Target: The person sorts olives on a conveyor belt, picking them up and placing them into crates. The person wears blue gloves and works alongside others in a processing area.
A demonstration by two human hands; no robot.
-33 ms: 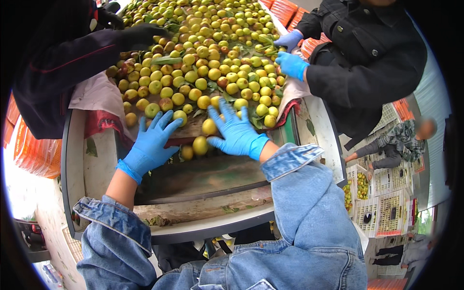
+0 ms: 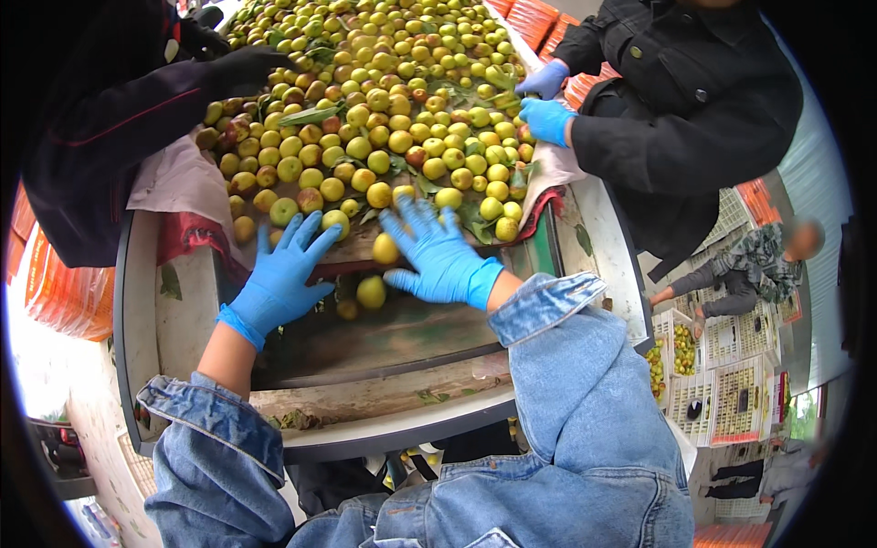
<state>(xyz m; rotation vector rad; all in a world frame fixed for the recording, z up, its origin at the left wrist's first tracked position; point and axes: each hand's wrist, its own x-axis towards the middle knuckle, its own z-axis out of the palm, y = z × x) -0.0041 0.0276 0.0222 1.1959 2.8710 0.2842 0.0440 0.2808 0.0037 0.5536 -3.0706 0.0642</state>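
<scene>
The blue-gloved left hand [image 2: 277, 279] and right hand [image 2: 440, 259] have fingers spread wide, grasping nothing visible, at the near edge of the heaped fruit [image 2: 400, 142]. Their palms face away, so contact underneath cannot be told. Between them lies a loose fruit [image 2: 371, 292]; a darker one [image 2: 346, 310] beside it is blurred. The picture's top edge cuts off the heap.

Left hand [image 2: 277, 290] and right hand [image 2: 438, 260]: thin bright-blue gloves [image 2: 449, 272], wrinkled, bunched at the wrist edge. Jacket [image 2: 571, 502]: faded light-blue denim, creased sleeves [image 2: 594, 393]. Cuffs [image 2: 219, 422] wide, turned back, mottled darker blue with paler edging. Raised seams and stitching across the front.
</scene>
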